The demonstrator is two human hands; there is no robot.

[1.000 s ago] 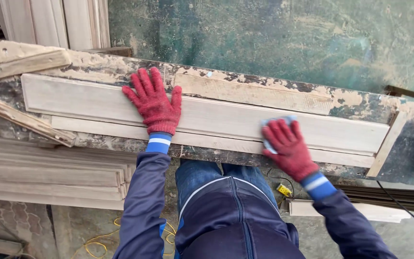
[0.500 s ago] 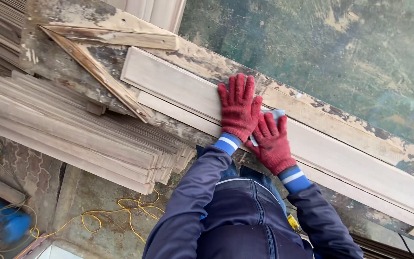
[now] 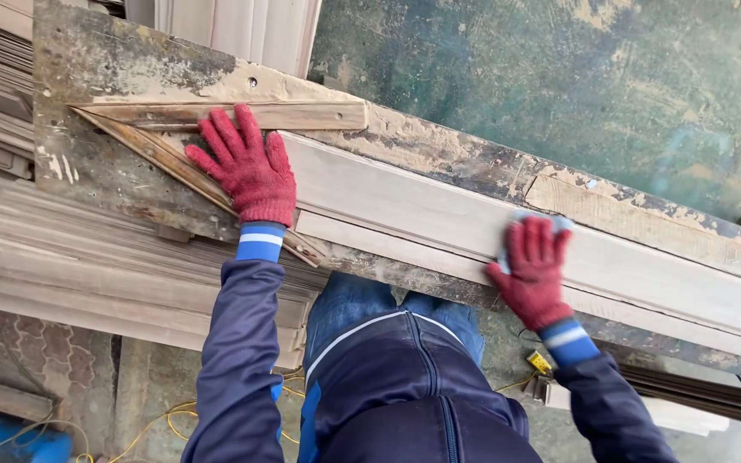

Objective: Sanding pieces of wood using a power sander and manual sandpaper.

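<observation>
Running from the upper left down to the lower right, the long pale wooden board (image 3: pixel 439 210) lies flat on the workbench (image 3: pixel 105 167), its long axis following the bench top. Its left end sits under the left hand (image 3: pixel 246 167); its right end runs out of view at the right edge.

1 board is being worked, and 2 hands in red knit gloves are on it. The left hand is spread wide, fingers fanned and palm pressed flat on the board's left end, where it also overlaps 1 of the wooden stop strips (image 3: pixel 233 116). 2 such strips are fixed to the bench at the left, meeting in a point toward the far left corner. The right hand (image 3: pixel 535 261) is curled over a small pale sanding pad (image 3: pixel 532 221), holding it against the board's face near the middle of its length; only the pad's far edge shows past the fingertips.

A stack of similar boards (image 3: pixel 122 274) lies on the near side of the bench at the left, too many to count. Beyond the far edge of the bench is open green floor (image 3: pixel 559 77). The board's face between the 2 hands is bare, as is the stretch to the right of the right hand. A yellow cable (image 3: pixel 152 429) lies on the ground, near left.
</observation>
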